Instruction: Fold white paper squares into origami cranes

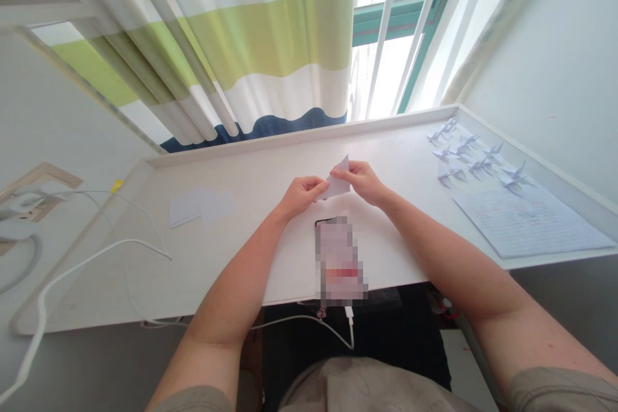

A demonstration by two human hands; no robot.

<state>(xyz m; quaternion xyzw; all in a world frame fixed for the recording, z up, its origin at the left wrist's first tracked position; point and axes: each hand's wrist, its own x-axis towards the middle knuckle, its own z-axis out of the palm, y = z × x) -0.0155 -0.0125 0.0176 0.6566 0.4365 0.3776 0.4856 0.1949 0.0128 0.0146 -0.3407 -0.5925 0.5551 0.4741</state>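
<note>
The left hand [303,197] and right hand [365,183] pinch the small folded white paper [340,187] between them over the flat white table [251,174], likely to keep it steady (the pointy white paper shapes [514,174] sit well apart, maybe to stay unsquashed).

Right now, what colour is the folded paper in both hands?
The folded paper looks plain white in the head view.

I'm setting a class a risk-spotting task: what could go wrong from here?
The phone sits at the front edge of the desk; a tug on the cable might pull it off.
The left hand and right hand both grip the paper; uneven pulling could tear it.
The slips lie unweighted; a draught might scatter them.
</note>
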